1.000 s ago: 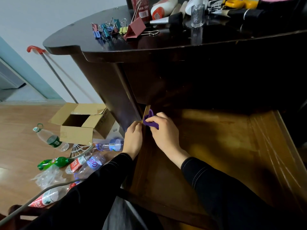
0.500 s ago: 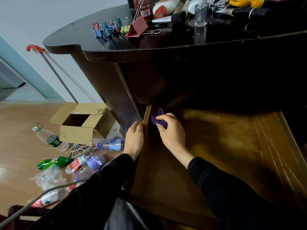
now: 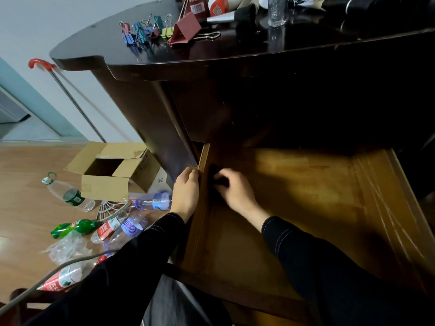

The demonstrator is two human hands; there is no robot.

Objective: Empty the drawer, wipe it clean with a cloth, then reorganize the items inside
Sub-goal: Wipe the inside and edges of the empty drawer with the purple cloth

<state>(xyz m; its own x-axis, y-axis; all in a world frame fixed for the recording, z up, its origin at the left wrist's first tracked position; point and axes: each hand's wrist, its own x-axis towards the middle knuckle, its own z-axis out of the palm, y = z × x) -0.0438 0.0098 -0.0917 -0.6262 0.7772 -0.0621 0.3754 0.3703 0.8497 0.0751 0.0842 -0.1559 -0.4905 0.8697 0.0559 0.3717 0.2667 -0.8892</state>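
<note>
**At drawer's left wall: right hand on cloth, left hand on rim**

Under the dark desktop, the wooden drawer is pulled out, its floor bare. Left hand sits on the outside of the left wall, fingers curled over its top edge. Right hand is inside the drawer, just beside that wall, fingers bunched round a dark cloth. The cloth is blurred and against the wall's inner face; colour unclear. Small binder clips and a large red binder clip sit on the desktop. On the floor to the left: an open cardboard box and scattered plastic bottles.
</note>
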